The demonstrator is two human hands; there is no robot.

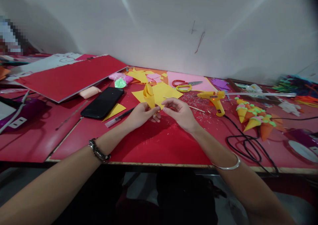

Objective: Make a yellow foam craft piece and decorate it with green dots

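A small cone of rolled yellow paper (pixel 149 97) stands point down in my left hand (pixel 145 115), which pinches its lower end between thumb and fingers. Just to the right, my right hand (pixel 180 114) hovers with curled fingers, thumb and index tips slightly apart. Nothing shows between them, and those tips are close to the cone's lower end. Behind both hands lies a flat yellow sheet (pixel 169 89). A thin wooden stick (pixel 197 109) passes behind my right hand. Beneath my hands the tabletop is covered in red (pixel 159 148).
A yellow glue gun (pixel 216 100) with a lit light and coiled black cord stands right, near decorated paper cones (pixel 253 120). Scissors (pixel 184 85) lie on pink paper. Left are a black phone (pixel 103 102), a capped pen (pixel 119 117) and a large red board (pixel 74 76).
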